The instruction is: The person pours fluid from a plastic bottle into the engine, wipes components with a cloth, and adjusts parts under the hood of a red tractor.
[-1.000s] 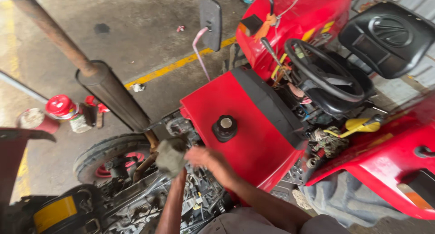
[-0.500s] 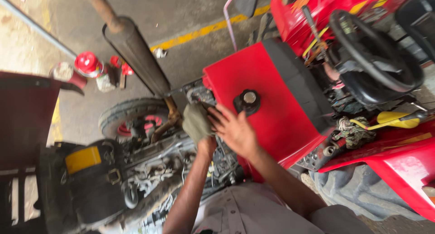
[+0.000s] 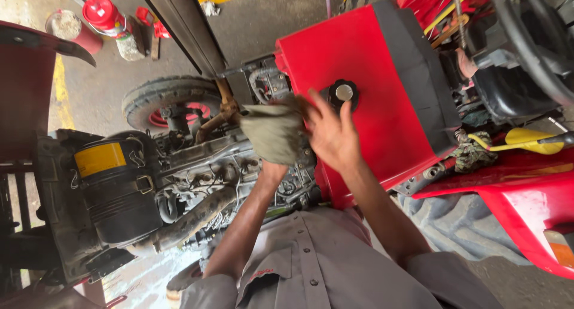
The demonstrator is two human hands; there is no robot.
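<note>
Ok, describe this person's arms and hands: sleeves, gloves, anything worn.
Both forearms are bare below short grey sleeves of a buttoned work shirt with a collar. The right hand wears no glove, ring or watch. The left hand is mostly hidden behind a cloth, so anything worn on it cannot be seen.

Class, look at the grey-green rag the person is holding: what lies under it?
The rag drapes over the left hand, hiding its fingers. The right hand touches its edge. Below show engine parts; what the rag directly covers cannot be seen.
</note>
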